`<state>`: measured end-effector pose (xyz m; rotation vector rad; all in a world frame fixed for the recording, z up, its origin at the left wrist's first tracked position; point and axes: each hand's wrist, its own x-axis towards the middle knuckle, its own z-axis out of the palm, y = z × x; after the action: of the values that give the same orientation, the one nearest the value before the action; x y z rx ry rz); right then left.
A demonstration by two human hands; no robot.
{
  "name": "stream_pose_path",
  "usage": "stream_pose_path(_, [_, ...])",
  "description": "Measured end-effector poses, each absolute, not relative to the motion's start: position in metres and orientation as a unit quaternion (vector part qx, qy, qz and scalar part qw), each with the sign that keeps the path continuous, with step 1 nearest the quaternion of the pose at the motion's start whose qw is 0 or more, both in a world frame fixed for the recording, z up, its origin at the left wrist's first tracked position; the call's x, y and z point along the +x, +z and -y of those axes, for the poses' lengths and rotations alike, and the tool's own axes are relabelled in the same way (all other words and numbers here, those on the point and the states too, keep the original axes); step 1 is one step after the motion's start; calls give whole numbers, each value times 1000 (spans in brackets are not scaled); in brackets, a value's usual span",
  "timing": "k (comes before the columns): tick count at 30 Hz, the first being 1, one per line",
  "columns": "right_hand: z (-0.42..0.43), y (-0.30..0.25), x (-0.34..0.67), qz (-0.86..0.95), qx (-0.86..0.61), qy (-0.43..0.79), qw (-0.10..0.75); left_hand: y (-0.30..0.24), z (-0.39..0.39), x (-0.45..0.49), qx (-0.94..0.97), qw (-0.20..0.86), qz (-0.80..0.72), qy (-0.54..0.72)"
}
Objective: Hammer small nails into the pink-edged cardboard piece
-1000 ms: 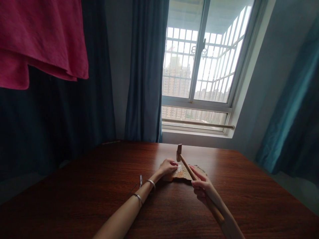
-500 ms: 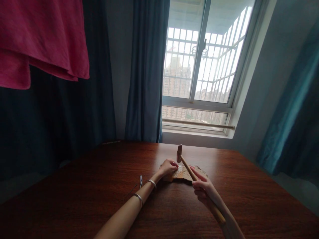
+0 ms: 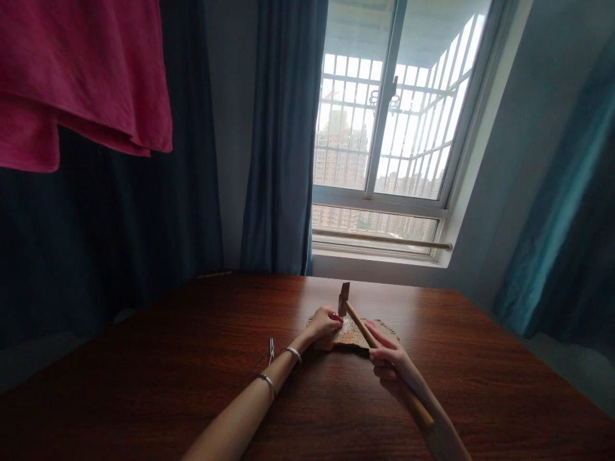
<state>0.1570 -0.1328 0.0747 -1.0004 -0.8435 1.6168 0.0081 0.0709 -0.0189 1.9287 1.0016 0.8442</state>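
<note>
A small tan, patterned piece (image 3: 353,334) lies flat on the dark wooden table (image 3: 192,371). My left hand (image 3: 325,322) rests on its left part with fingers pinched together on something too small to make out. My right hand (image 3: 391,365) is wrapped round the wooden handle of a small hammer (image 3: 344,298). The hammer's head hangs just above the left hand's fingertips. Two bracelets sit on my left wrist.
A thin metal tool (image 3: 271,349) lies on the table left of my left forearm. Behind the table are a barred window (image 3: 384,128), blue curtains (image 3: 281,141) on both sides and a pink cloth (image 3: 81,70) hanging at the upper left.
The hammer head has come down a little toward my left hand's fingertips. My left hand and the tan piece stay where they were.
</note>
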Motion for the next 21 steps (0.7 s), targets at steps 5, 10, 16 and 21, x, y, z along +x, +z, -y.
stream_pose_path(5, [131,72,160,347,-407,675,509,-17,-69,8,761,396,-386,340])
stream_pose_path(10, [130,70,162,352,-398,682,503,-13,-67,6,768,384,-388,334])
stream_pose_path(16, [131,74,161,360,-418,670,497,-11,-64,7,762,394,-386,340])
stream_pose_path(21, [129,72,163,363,-421,654,513,-7,-61,5,764,391,-377,349])
